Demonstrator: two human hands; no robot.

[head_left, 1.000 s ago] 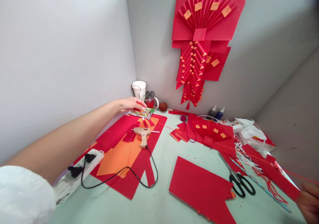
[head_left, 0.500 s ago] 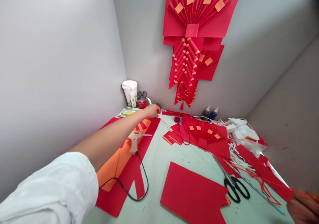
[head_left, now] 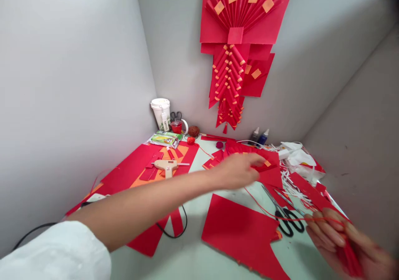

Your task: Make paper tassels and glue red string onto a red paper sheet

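Head view: right hand (head_left: 338, 240) gripping a red bundle (head_left: 351, 258)

Nearest, at the lower right, the person's right hand holds the bundle of red strands, fingers curled around it, a thin red cord (head_left: 264, 210) crossing over them. The bundle should prove light, limp and easily splayed; holding it in a light, closed grip would probably keep the strands together. The cord looks flexible and liable to snag, so it is best pinched between thumb and fingertip. To the left lies a red card (head_left: 240, 234), likely stiff enough to lift by one edge, with the scissors (head_left: 281, 208) just beside it.

Farther in, the left hand (head_left: 238, 171) hangs in front of a folded paper fan (head_left: 271, 176). It is blurred: its fingers seem partly stretched, but whether they pinch the cord cannot be told.

Beyond the hand, the cord trails toward a small red ball (head_left: 190, 140), past the glue gun (head_left: 168, 165). Farthest back, a red paper hanging (head_left: 243, 16) is on the wall.
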